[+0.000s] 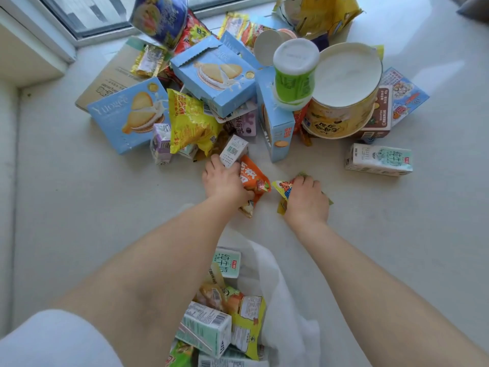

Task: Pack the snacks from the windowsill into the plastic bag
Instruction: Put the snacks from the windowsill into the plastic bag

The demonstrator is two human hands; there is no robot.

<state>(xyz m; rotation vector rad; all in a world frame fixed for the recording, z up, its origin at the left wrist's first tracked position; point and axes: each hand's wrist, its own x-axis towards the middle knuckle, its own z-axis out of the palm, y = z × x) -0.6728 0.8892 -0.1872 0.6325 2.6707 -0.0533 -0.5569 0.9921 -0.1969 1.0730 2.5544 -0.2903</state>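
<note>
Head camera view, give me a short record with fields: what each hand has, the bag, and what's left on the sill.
left hand: grips orange snack packet
right hand: grips yellow snack packet
plastic bag: open below the hands, already holding milk cartons and packets
windowsill: pile of blue biscuit boxes, cups, packets; one milk carton lying apart at right

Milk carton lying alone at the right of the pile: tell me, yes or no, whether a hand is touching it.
No. The milk carton lies apart on the windowsill, while the right hand grips a yellow packet nearer the person.
</note>
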